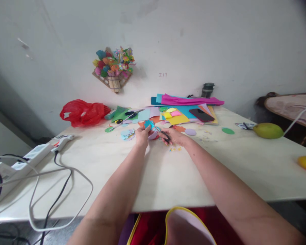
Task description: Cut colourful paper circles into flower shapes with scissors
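Observation:
Near the middle of the table, my left hand [142,135] pinches a small piece of blue paper [148,124]. My right hand [173,136] is wrapped round the handles of a pair of scissors [165,135], whose blades point left at the blue paper. Whether the blades touch the paper is too small to tell. Beneath and around both hands lie coloured paper cutouts, among them an orange one [179,128] and a lilac oval [190,131]. Left of my left hand is a pile of pale blue paper bits [128,134]. Yellow scraps [175,149] lie below my right hand.
A second pair of scissors [132,114] rests behind, near a red plastic bag [83,113]. Coloured sheets [191,99] and a phone [201,115] lie at the back. Mangoes [268,130] sit at right. A power strip [35,154] with loose cables [89,197] occupies the left.

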Motion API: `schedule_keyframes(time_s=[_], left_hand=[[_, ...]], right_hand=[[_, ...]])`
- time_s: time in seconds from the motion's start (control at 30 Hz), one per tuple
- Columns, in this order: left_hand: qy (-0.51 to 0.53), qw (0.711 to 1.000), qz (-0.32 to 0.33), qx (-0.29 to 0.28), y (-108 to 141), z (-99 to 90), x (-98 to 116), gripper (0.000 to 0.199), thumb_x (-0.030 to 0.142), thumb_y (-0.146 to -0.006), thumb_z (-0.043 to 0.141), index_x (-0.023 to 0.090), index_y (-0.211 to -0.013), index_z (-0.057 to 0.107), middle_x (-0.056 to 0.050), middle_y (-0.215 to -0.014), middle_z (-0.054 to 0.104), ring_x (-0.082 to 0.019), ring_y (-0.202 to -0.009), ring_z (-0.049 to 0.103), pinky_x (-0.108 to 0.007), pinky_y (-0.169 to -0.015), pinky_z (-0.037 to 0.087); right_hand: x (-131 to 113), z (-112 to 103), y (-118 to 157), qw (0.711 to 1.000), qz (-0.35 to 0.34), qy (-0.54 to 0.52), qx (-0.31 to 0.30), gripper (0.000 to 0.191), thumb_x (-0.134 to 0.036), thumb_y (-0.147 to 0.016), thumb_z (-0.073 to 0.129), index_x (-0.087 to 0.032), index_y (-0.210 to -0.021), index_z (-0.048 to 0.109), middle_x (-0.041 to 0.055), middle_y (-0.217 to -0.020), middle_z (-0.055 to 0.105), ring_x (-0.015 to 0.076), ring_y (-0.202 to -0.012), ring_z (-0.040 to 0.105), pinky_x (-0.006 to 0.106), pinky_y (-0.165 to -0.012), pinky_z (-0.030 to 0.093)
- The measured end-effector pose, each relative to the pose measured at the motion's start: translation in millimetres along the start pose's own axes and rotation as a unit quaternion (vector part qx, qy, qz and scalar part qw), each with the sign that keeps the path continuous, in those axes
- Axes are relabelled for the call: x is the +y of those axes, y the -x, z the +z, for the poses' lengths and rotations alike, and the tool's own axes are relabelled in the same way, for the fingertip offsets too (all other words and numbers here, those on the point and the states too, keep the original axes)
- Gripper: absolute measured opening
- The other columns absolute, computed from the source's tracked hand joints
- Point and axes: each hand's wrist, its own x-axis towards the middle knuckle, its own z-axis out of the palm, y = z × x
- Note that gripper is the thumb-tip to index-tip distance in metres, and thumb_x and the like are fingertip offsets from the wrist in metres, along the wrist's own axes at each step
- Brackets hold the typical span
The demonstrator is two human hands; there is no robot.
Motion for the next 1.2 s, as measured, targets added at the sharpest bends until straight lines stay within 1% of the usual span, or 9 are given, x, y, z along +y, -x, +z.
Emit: schedule_keyframes(time_s=[0.23,0.43,0.7,0.93,1.07,1.2], left_hand=[[-0.009,1.0,0.004,0.002,-2.3,-0.4,-0.3,0.027,0.025,-0.057,0.087,0.014,-0.059,0.062,0.002,-0.049,0.057,-0.012,-0.048,0.058,-0.029,-0.062,0.054],[-0.005,1.0,0.002,0.005,-0.8,1.0,0.5,0.022,0.022,-0.059,0.084,0.014,-0.06,0.063,0.0,-0.051,0.06,-0.012,-0.048,0.057,-0.027,-0.06,0.052],[-0.004,1.0,-0.001,0.029,0.7,4.4,0.2,0.025,0.022,-0.06,0.084,0.015,-0.057,0.06,0.001,-0.049,0.058,-0.013,-0.047,0.057,-0.028,-0.06,0.052],[-0.008,1.0,-0.011,0.006,0.9,2.4,2.5,0.024,0.022,-0.06,0.085,0.014,-0.06,0.063,0.0,-0.052,0.06,-0.012,-0.048,0.058,-0.029,-0.064,0.054],[-0.008,1.0,-0.009,0.005,0.1,1.4,4.0,0.028,0.023,-0.058,0.088,0.014,-0.06,0.061,0.003,-0.05,0.057,-0.011,-0.047,0.056,-0.029,-0.065,0.055],[-0.01,1.0,-0.002,0.0,-0.9,-0.2,3.8,0.029,0.023,-0.058,0.088,0.014,-0.061,0.061,0.003,-0.052,0.058,-0.01,-0.048,0.056,-0.028,-0.065,0.055]], right_hand=[[1.8,-0.2,-1.0,1.0,0.002,0.003,0.001,0.031,-0.038,-0.082,0.075,-0.018,-0.072,0.053,-0.0049,-0.055,0.058,0.0065,-0.039,0.053,0.014,-0.028,0.03],[-0.7,1.7,0.4,1.0,0.009,0.01,0.009,0.03,-0.036,-0.085,0.073,-0.018,-0.071,0.053,-0.0047,-0.056,0.058,0.0064,-0.04,0.054,0.014,-0.029,0.032],[0.2,1.5,-0.8,1.0,-0.001,0.006,0.01,0.03,-0.035,-0.083,0.074,-0.018,-0.071,0.053,-0.0053,-0.055,0.057,0.0059,-0.038,0.053,0.014,-0.029,0.03],[-0.9,0.6,-0.4,1.0,0.007,0.015,0.007,0.032,-0.037,-0.084,0.074,-0.017,-0.071,0.053,-0.0054,-0.053,0.057,0.0055,-0.038,0.052,0.013,-0.029,0.029],[2.4,-1.3,-2.0,1.0,0.006,0.014,0.001,0.034,-0.04,-0.083,0.076,-0.018,-0.071,0.053,-0.0053,-0.054,0.057,0.0055,-0.038,0.052,0.014,-0.028,0.029],[2.7,-1.5,-2.0,1.0,0.01,0.012,0.003,0.033,-0.04,-0.082,0.076,-0.017,-0.072,0.054,-0.0051,-0.053,0.057,0.0055,-0.037,0.051,0.014,-0.027,0.027]])
